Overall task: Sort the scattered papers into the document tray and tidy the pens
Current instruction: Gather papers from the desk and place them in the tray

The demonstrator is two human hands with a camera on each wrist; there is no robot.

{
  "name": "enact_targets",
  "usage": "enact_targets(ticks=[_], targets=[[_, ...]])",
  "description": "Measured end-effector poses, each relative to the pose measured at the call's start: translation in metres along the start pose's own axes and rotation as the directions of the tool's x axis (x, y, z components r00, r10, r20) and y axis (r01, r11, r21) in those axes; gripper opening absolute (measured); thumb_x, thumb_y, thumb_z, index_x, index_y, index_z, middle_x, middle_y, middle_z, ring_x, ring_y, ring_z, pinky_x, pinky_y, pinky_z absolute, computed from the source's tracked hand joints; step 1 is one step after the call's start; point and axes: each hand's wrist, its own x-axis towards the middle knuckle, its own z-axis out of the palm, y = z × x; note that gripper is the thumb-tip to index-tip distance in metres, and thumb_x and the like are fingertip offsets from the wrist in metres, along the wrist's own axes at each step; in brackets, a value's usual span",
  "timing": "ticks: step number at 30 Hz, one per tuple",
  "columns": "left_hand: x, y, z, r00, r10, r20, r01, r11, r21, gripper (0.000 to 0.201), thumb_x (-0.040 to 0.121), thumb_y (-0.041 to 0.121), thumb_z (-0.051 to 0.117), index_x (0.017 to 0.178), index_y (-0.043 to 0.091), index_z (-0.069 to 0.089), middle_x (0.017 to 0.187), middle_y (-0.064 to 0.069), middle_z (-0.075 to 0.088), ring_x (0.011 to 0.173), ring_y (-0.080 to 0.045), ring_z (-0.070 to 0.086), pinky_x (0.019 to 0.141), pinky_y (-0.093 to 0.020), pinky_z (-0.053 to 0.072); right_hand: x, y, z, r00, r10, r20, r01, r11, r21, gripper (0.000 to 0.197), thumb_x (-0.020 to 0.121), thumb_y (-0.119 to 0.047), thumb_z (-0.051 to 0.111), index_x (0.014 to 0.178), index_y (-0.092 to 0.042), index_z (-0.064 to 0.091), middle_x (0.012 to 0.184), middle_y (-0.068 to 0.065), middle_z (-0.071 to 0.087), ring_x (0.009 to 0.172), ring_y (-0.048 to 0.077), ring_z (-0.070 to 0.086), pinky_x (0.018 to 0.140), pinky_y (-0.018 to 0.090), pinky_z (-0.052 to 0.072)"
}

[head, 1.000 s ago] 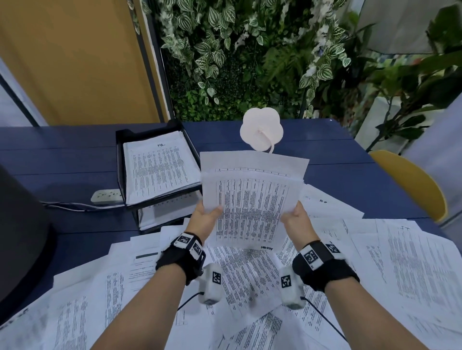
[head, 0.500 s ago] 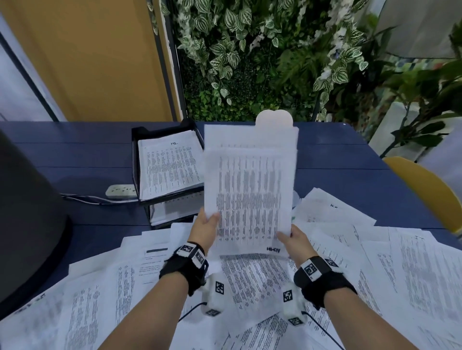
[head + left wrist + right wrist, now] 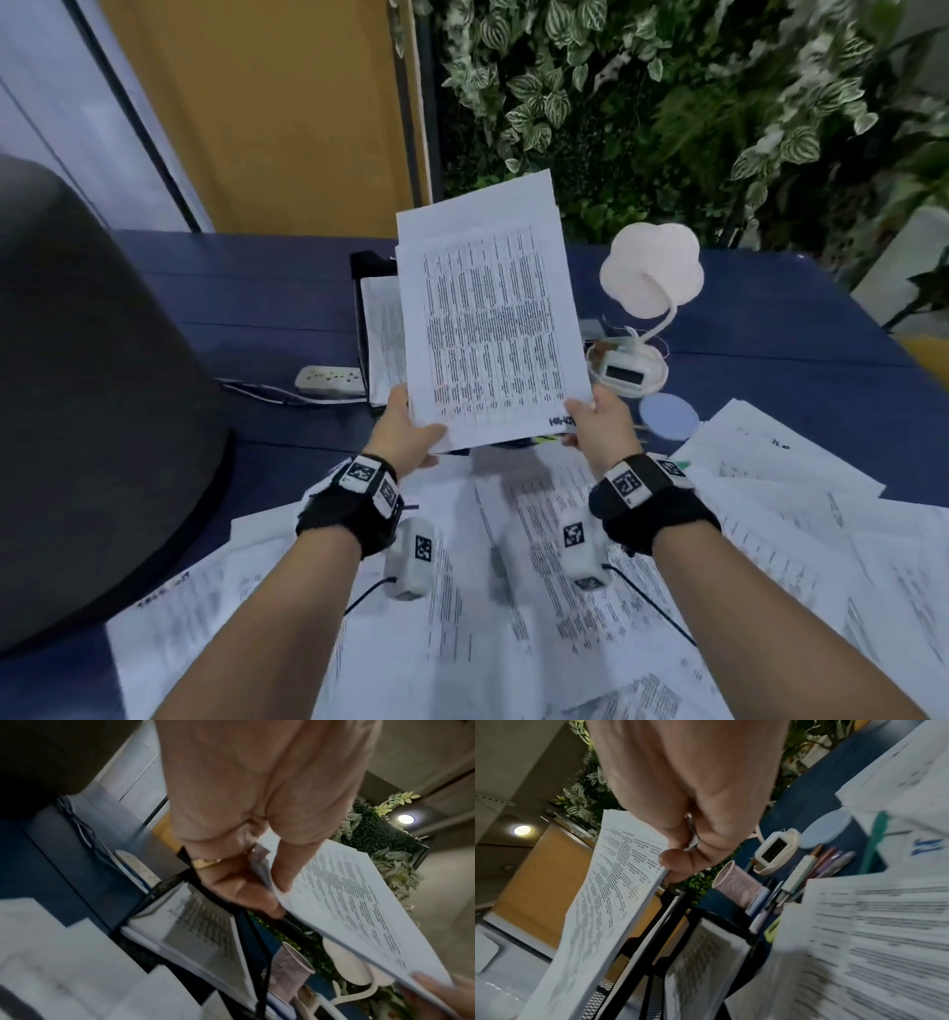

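Both hands hold a stack of printed papers (image 3: 488,318) nearly upright above the blue surface (image 3: 770,360): the left hand (image 3: 405,437) pinches its lower left corner, the right hand (image 3: 598,426) its lower right. The black document tray (image 3: 680,902) sits just beyond the grip, a pink mesh pen cup (image 3: 736,884) and loose pens (image 3: 826,862) to its right, scattered sheets (image 3: 513,591) beneath the wrists.
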Motion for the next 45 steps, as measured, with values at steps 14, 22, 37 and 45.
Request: enact_targets(ticks=[14, 22, 37, 45], targets=[[0.069, 0.009, -0.060, 0.954, 0.266, -0.138, -0.123, 0.766, 0.630, 0.037, 0.094, 0.021, 0.056, 0.128, 0.008, 0.056, 0.131, -0.010, 0.050, 0.112, -0.028, 0.054, 0.096, -0.034, 0.042, 0.072, -0.028, 0.091, 0.976, -0.150, -0.156, 0.123, 0.978, -0.167, 0.025, 0.086, 0.002, 0.055, 0.107, -0.012, 0.052, 0.092, 0.006, 0.062, 0.054, 0.003, 0.063, 0.056, 0.020, 0.054], [0.069, -0.012, -0.047, 0.956, 0.293, -0.022, -0.080, 0.332, 0.940, 0.028, 0.098, 0.023, 0.042, 0.101, 0.008, 0.065, 0.115, -0.008, 0.045, 0.084, -0.027, 0.059, 0.057, -0.034, 0.042, 0.084, -0.020, 0.085, 0.973, -0.209, 0.092, 0.170, 0.391, -0.905, 0.026, 0.092, -0.026, 0.054, 0.110, -0.010, 0.064, 0.124, 0.012, 0.046, 0.106, 0.032, 0.051, 0.084, 0.035, 0.043], [0.001, -0.096, -0.014, 0.892, 0.450, 0.034, -0.288, 0.509, 0.812, 0.067, 0.080, 0.017, 0.066, 0.141, 0.018, 0.039, 0.150, -0.008, 0.033, 0.128, -0.030, 0.041, 0.100, -0.049, 0.036, 0.012, 0.101, -0.008, 0.983, 0.038, -0.179, -0.172, 0.522, -0.835, 0.027, 0.086, -0.018, 0.056, 0.113, -0.013, 0.060, 0.119, 0.019, 0.055, 0.109, 0.037, 0.053, 0.090, 0.040, 0.047], [-0.022, -0.121, 0.045, 0.994, -0.094, 0.062, 0.048, 0.849, 0.527, 0.058, 0.091, 0.014, 0.053, 0.144, 0.009, 0.029, 0.140, -0.017, 0.037, 0.127, -0.032, 0.040, 0.104, -0.036, 0.035, -0.025, 0.140, -0.062, 0.920, 0.283, -0.271, -0.346, 0.263, -0.901, 0.067, 0.079, -0.052, 0.063, 0.127, -0.009, 0.047, 0.127, 0.017, 0.046, 0.119, 0.035, 0.044, 0.101, 0.040, 0.041]])
